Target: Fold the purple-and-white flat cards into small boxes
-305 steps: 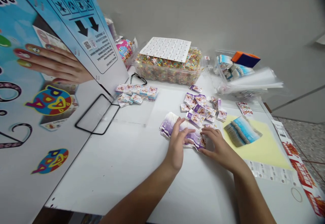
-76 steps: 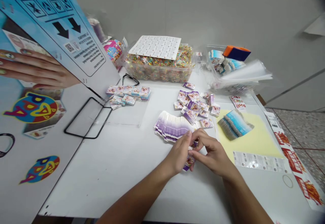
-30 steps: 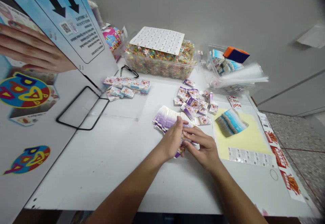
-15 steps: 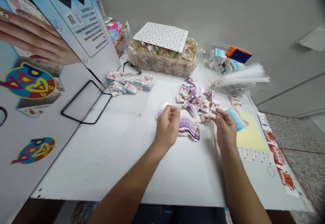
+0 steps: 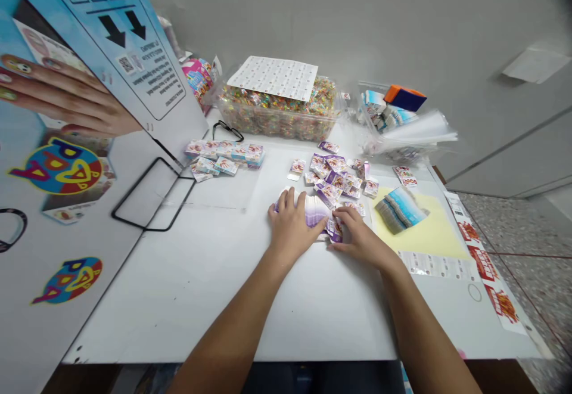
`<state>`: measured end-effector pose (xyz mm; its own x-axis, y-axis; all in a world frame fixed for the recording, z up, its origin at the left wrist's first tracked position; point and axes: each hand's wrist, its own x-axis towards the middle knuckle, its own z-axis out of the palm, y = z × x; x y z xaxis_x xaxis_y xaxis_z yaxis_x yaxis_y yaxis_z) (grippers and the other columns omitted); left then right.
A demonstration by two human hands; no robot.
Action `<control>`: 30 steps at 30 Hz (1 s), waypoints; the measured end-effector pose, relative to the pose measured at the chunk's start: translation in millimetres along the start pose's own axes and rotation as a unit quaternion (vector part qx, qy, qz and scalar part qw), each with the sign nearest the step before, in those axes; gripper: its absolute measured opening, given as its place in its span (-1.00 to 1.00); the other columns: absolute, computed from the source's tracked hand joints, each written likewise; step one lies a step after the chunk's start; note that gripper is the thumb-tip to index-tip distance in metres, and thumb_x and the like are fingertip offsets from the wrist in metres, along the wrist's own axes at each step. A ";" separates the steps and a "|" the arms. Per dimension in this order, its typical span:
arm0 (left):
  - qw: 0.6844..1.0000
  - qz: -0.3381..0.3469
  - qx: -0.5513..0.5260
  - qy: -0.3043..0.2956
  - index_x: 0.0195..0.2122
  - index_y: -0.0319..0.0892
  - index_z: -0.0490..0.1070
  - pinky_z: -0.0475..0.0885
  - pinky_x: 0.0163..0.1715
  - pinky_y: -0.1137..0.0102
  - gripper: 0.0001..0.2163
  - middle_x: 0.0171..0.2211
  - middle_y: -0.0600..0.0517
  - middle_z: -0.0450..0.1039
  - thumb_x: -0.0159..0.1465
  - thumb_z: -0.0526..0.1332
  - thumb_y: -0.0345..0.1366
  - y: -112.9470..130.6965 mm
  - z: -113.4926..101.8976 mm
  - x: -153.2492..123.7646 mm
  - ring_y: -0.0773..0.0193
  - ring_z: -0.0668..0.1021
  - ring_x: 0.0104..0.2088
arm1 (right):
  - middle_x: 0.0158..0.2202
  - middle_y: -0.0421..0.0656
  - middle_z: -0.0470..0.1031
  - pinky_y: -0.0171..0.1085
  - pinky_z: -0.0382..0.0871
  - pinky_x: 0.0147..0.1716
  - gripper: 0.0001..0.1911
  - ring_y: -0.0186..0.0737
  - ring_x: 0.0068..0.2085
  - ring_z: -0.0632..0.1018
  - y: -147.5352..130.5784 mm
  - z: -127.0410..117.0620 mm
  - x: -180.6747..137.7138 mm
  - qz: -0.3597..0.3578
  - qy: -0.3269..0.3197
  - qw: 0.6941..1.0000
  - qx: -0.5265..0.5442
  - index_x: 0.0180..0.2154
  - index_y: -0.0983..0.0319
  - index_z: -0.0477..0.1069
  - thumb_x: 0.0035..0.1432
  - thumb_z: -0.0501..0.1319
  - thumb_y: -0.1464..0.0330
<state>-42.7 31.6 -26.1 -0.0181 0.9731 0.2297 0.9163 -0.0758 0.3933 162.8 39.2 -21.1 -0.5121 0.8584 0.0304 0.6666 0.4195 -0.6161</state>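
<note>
Purple-and-white fanned stack of flat cards (image 5: 315, 210) is lying on white table (image 5: 201, 275), near pile of small purple boxes (image 5: 339, 176). Left hand (image 5: 291, 226) is resting open, flat on it. Right hand (image 5: 360, 239) is touching its right end; grip unclear.

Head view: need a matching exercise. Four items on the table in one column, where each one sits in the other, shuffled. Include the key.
Items
1. purple stack
2. blue stack
3. white sheet
4. glasses

Places
A. lying on the yellow paper
B. on the table, by the left front corner of the tub
C. partly under the left hand
D. on top of the clear tub

Pairs: 1-C, 2-A, 3-D, 4-B
</note>
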 end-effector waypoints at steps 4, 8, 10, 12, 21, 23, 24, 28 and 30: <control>0.999 -0.027 0.030 -0.034 0.18 -0.16 0.28 0.31 0.07 0.00 -0.43 0.29 -0.25 0.23 0.24 0.20 0.06 -1.9 -12.8 0.3 -0.14 0.24 0.28 | 0.14 -0.01 0.26 0.04 0.29 0.19 -0.39 0.07 0.19 0.35 -7.4 9.0 1.5 -0.026 0.004 1.000 0.006 0.15 0.09 0.27 0.11 0.41 0.26; 0.996 -0.043 0.046 -0.070 0.07 -0.16 0.33 0.36 -0.01 0.06 -0.51 0.14 -0.22 0.37 0.24 0.18 0.07 -10.4 -30.5 3.0 -0.10 0.35 0.16 | 0.12 -0.02 0.29 0.05 0.32 0.16 -0.34 0.09 0.16 0.37 -24.1 18.1 0.1 -0.023 -0.012 1.000 0.005 0.15 0.10 0.28 0.06 0.45 0.21; 0.993 -0.056 0.049 -0.086 0.03 -0.17 0.34 0.38 -0.03 0.08 -0.47 0.09 -0.21 0.39 0.22 0.17 0.15 -15.7 -37.3 3.5 -0.10 0.37 0.13 | 0.13 -0.01 0.30 0.07 0.31 0.15 -0.30 0.12 0.17 0.35 -34.4 24.0 -0.3 -0.025 -0.018 1.000 0.000 0.17 0.09 0.27 0.04 0.46 0.18; 0.992 -0.069 0.055 -0.095 0.00 -0.17 0.33 0.38 -0.03 0.08 -0.40 0.08 -0.22 0.38 0.17 0.17 0.24 -20.0 -41.2 2.7 -0.12 0.37 0.12 | 0.15 0.00 0.30 0.09 0.29 0.17 -0.28 0.13 0.19 0.34 -41.6 29.9 -0.2 -0.045 -0.023 0.999 -0.001 0.18 0.07 0.27 0.03 0.47 0.16; 0.992 -0.095 0.072 -0.043 0.03 -0.18 0.34 0.22 0.15 -0.10 -0.39 0.12 -0.25 0.35 0.17 0.20 0.23 -23.0 -29.8 -5.4 -0.16 0.33 0.17 | 0.44 0.02 0.01 0.25 0.03 0.31 -0.24 0.17 0.42 0.03 -0.4 37.4 10.1 -0.006 0.043 0.999 0.020 0.35 0.04 0.10 0.23 0.23 -0.02; 0.993 -0.089 0.073 0.001 0.05 -0.21 0.34 0.12 0.19 -0.18 -0.42 0.13 -0.29 0.35 0.20 0.23 0.16 -15.9 -30.5 -10.4 -0.20 0.32 0.19 | 0.44 0.05 -0.01 0.27 0.01 0.32 -0.27 0.16 0.42 0.02 10.8 33.8 12.5 0.028 0.078 0.996 0.035 0.36 0.09 0.10 0.27 0.17 -0.01; 0.994 -0.077 0.066 0.030 0.06 -0.23 0.35 0.11 0.19 -0.19 -0.45 0.11 -0.30 0.36 0.23 0.24 0.11 -9.4 -32.0 -14.4 -0.21 0.33 0.18 | 0.43 0.05 0.02 0.26 0.02 0.31 -0.31 0.15 0.42 0.05 14.5 32.0 13.3 0.033 0.090 0.994 0.043 0.34 0.10 0.15 0.28 0.17 0.00; 0.985 0.088 -0.115 0.097 -0.17 -0.18 0.42 0.41 -0.08 0.15 -0.80 -0.18 -0.16 0.50 0.35 0.16 -0.16 37.4 -39.0 -38.4 0.03 0.51 -0.11 | 0.28 0.04 0.27 0.21 0.14 0.27 -0.55 0.11 0.30 0.23 16.8 28.4 15.0 -0.009 0.160 0.984 0.073 0.12 0.12 0.39 0.29 0.20 0.07; 0.944 0.247 -0.203 0.084 -0.33 -0.17 0.42 0.43 -0.20 0.24 -0.80 -0.35 -0.08 0.50 0.34 0.13 -0.18 66.4 -36.8 -49.3 0.13 0.52 -0.27 | 0.16 0.02 0.35 0.15 0.22 0.24 -0.64 0.06 0.22 0.32 12.2 29.5 15.7 -0.026 0.187 0.979 0.083 0.05 0.12 0.40 0.32 0.17 0.11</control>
<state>4.3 -29.4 21.4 0.2767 0.7511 0.5994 0.6011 -0.6219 0.5019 146.9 49.1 -51.4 -0.2889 0.8982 0.3314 0.5311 0.4384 -0.7251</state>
